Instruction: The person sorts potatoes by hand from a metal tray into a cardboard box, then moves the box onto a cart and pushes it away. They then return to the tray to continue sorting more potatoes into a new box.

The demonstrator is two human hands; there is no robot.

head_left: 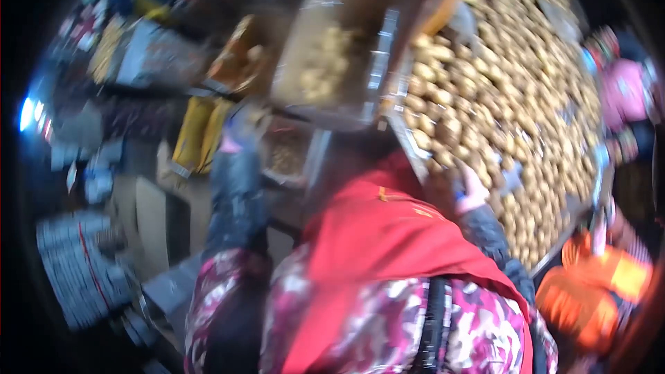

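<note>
A large heap of round, yellow-brown potatoes point(512, 104) fills the sorting table on the right. At the heap's near left edge is my right hand point(472, 190), in a pinkish glove, touching the potatoes; its fingers are blurred. My left hand point(242, 128) is farther left, beside a yellow crate point(197, 135) and a small bin with brown pieces point(285, 152). Motion smears its fingers, and whether it holds anything cannot be made out. Beyond the hands stands a grey bin point(294, 90) with some potatoes at its bottom.
An orange container point(232, 62) stands left of the grey bin. Stacked bundles point(83, 263) lie at the lower left. Across the table are a person in orange point(589, 291) and another in pink point(623, 93). A metal rail point(409, 142) edges the heap.
</note>
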